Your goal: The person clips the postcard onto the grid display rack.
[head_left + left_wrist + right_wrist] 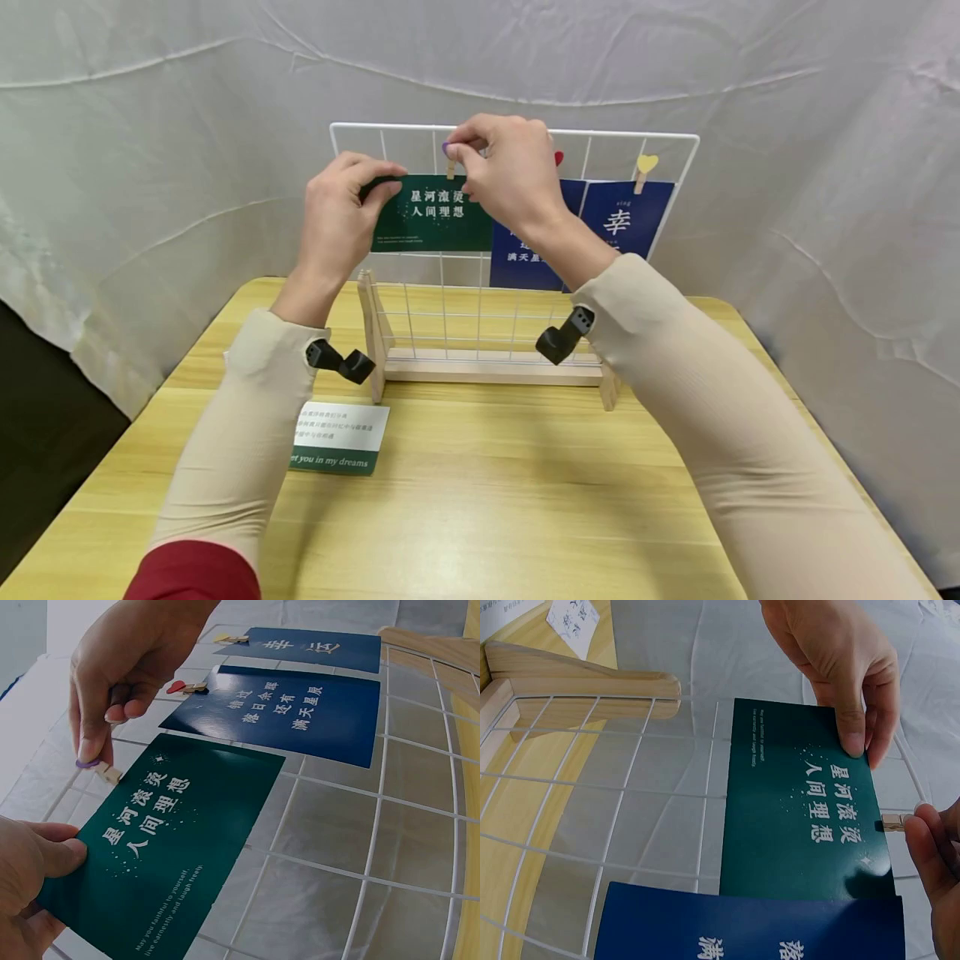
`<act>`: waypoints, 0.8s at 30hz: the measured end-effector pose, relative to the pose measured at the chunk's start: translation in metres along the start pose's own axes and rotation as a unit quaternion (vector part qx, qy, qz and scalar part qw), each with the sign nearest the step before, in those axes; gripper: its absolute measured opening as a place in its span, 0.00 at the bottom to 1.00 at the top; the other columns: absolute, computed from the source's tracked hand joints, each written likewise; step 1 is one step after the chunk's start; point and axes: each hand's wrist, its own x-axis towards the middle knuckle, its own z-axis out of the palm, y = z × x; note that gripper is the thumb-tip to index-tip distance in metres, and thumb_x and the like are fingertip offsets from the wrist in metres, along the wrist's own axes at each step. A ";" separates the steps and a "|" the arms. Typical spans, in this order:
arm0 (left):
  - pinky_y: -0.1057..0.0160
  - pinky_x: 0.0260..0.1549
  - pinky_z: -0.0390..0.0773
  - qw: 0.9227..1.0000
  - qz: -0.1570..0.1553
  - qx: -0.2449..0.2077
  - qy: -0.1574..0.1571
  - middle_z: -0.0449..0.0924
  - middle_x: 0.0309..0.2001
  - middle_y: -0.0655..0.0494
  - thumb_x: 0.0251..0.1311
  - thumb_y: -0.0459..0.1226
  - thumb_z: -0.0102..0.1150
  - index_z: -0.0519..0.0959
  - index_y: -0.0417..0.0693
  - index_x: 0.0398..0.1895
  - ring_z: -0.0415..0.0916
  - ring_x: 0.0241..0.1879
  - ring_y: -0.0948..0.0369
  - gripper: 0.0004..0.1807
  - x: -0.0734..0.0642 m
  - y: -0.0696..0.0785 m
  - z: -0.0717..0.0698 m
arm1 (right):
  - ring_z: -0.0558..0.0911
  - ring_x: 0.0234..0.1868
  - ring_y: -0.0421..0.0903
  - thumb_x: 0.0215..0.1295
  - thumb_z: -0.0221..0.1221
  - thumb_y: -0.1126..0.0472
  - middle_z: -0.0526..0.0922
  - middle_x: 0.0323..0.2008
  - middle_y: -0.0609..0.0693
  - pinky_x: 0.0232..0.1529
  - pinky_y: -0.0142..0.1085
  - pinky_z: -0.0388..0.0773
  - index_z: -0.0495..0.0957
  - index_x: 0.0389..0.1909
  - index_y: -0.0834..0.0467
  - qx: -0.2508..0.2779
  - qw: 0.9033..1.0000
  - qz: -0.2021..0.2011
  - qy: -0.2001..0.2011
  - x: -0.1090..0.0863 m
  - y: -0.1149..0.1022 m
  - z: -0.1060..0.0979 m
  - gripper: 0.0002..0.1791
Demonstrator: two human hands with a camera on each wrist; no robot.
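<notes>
A green card (431, 225) with white characters lies against the white wire grid (517, 133). My left hand (333, 212) pinches its upper left corner between thumb and fingers. Between thumb and fingertips, my right hand (513, 171) pinches a small wooden clothespin (110, 774) with a purple heart at the card's top edge. In the right wrist view the clothespin's tip overlaps that edge. Two blue cards hang to the right: one (277, 712) under a red-heart clothespin (187, 688), the other (630, 221) under a yellow-heart clothespin (643, 171). My right arm partly hides them in the head view.
The grid stands in a wooden base (487, 367) on a wood-grain table (480, 500). A white and green card (341, 437) lies on the table, partly behind my left sleeve. A pale cloth backdrop (187, 167) hangs behind.
</notes>
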 end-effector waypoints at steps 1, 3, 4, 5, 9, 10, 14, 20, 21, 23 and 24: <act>0.62 0.49 0.75 1.000 0.002 0.003 0.003 0.80 0.44 0.49 0.65 0.37 0.60 0.86 0.45 0.46 0.76 0.47 0.57 0.11 -0.001 0.000 0.001 | 0.79 0.20 0.30 0.72 0.56 0.54 0.87 0.40 0.44 0.25 0.25 0.75 0.85 0.48 0.54 -0.005 1.000 -0.002 0.000 0.000 0.000 0.001 0.13; 0.61 0.47 0.75 1.000 0.007 0.008 0.011 0.78 0.43 0.48 0.65 0.38 0.60 0.86 0.45 0.46 0.75 0.46 0.56 0.11 -0.002 0.000 0.002 | 0.79 0.20 0.30 0.73 0.56 0.53 0.87 0.40 0.43 0.25 0.25 0.75 0.85 0.48 0.53 -0.015 1.000 -0.004 -0.002 0.001 -0.001 0.003 0.13; 0.60 0.47 0.75 1.000 0.009 0.009 0.014 0.77 0.43 0.48 0.65 0.38 0.60 0.86 0.45 0.46 0.75 0.45 0.55 0.11 -0.002 0.000 0.003 | 0.80 0.20 0.31 0.73 0.56 0.53 0.87 0.41 0.43 0.25 0.25 0.75 0.85 0.48 0.53 -0.018 1.000 -0.004 -0.003 0.002 -0.002 0.003 0.13; 0.60 0.46 0.75 1.000 0.010 0.009 0.018 0.77 0.43 0.47 0.65 0.38 0.60 0.86 0.44 0.45 0.75 0.45 0.55 0.11 -0.002 0.000 0.004 | 0.80 0.21 0.31 0.73 0.56 0.53 0.87 0.41 0.43 0.26 0.26 0.75 0.85 0.49 0.53 -0.021 1.000 -0.003 -0.004 0.002 -0.002 0.004 0.13; 0.59 0.46 0.75 0.999 0.016 0.010 0.028 0.77 0.42 0.47 0.64 0.38 0.61 0.87 0.44 0.45 0.75 0.45 0.54 0.11 -0.003 -0.001 0.005 | 0.81 0.24 0.32 0.73 0.55 0.52 0.87 0.41 0.41 0.27 0.27 0.74 0.85 0.49 0.50 -0.044 0.999 0.005 -0.010 0.005 -0.004 0.005 0.13; 0.59 0.46 0.75 0.999 0.018 0.009 0.030 0.78 0.42 0.47 0.64 0.37 0.61 0.87 0.43 0.44 0.75 0.45 0.54 0.11 -0.003 -0.001 0.006 | 0.81 0.26 0.32 0.73 0.55 0.51 0.87 0.41 0.40 0.28 0.27 0.74 0.85 0.49 0.49 -0.052 0.999 0.005 -0.011 0.006 -0.005 0.005 0.13; 0.59 0.46 0.75 0.999 0.019 0.007 0.036 0.78 0.42 0.46 0.64 0.37 0.61 0.86 0.43 0.44 0.76 0.45 0.54 0.11 -0.003 0.000 0.007 | 0.81 0.28 0.33 0.73 0.55 0.50 0.87 0.41 0.40 0.31 0.27 0.74 0.85 0.49 0.49 -0.068 0.998 0.003 -0.015 0.008 -0.006 0.005 0.14; 0.59 0.45 0.75 0.999 0.013 0.006 0.041 0.78 0.43 0.46 0.64 0.38 0.61 0.86 0.43 0.45 0.75 0.45 0.54 0.11 -0.004 0.001 0.008 | 0.82 0.32 0.35 0.73 0.55 0.52 0.87 0.41 0.42 0.34 0.29 0.76 0.85 0.49 0.50 -0.080 0.997 -0.006 -0.016 0.009 -0.009 0.005 0.14; 0.59 0.46 0.75 0.999 0.014 0.006 0.041 0.78 0.43 0.46 0.64 0.38 0.61 0.86 0.43 0.45 0.75 0.45 0.54 0.11 -0.004 0.000 0.008 | 0.82 0.33 0.35 0.73 0.54 0.52 0.87 0.42 0.42 0.34 0.29 0.76 0.85 0.49 0.50 -0.083 0.996 -0.007 -0.016 0.008 -0.009 0.005 0.14; 0.59 0.46 0.75 0.999 0.014 0.006 0.042 0.78 0.43 0.46 0.64 0.38 0.61 0.86 0.43 0.45 0.76 0.45 0.54 0.11 -0.005 0.000 0.008 | 0.82 0.33 0.36 0.73 0.54 0.52 0.87 0.42 0.42 0.34 0.29 0.75 0.85 0.49 0.50 -0.085 0.996 -0.009 -0.016 0.008 -0.008 0.006 0.14; 0.59 0.46 0.75 0.999 0.015 0.006 0.042 0.78 0.43 0.46 0.64 0.38 0.61 0.86 0.43 0.45 0.76 0.45 0.54 0.11 -0.004 0.000 0.009 | 0.82 0.33 0.36 0.73 0.54 0.52 0.87 0.42 0.42 0.34 0.29 0.75 0.85 0.49 0.50 -0.085 0.996 -0.008 -0.017 0.008 -0.008 0.006 0.14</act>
